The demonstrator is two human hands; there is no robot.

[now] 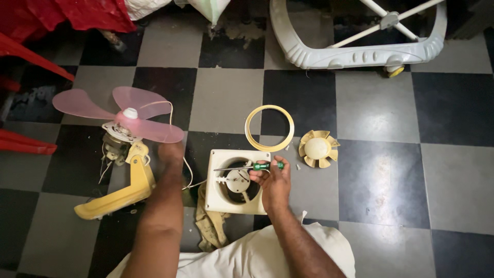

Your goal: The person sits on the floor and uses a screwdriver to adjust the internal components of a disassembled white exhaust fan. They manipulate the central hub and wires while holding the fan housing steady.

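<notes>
- My right hand [275,183] holds a green-handled screwdriver [250,167], fingers wrapped around the handle, the shaft lying almost flat and pointing toward nine o'clock across the round opening of the cream exhaust fan housing [237,181].
- The housing lies flat on the checkered floor [381,170] right in front of my knees, with its motor hub [237,180] bare in the middle of the opening.
- My left hand [171,153] rests at nine o'clock from the housing, next to the pink fan blade [126,116] and the yellow stand [128,188]; I see it from the back, so I cannot tell whether those fingers are curled or spread.
- To work well here, I judge I should raise the handle so the tip stands square in the screw head, press down firmly, and turn slowly so it does not slip.
- My left hand would help more if it steadied the housing rim.
- The cream ring [269,128] lies at twelve o'clock from the housing and the cream impeller [318,149] at two o'clock, both clear of my tool.
- A rag [211,226] lies at seven o'clock, partly under the housing.
</notes>
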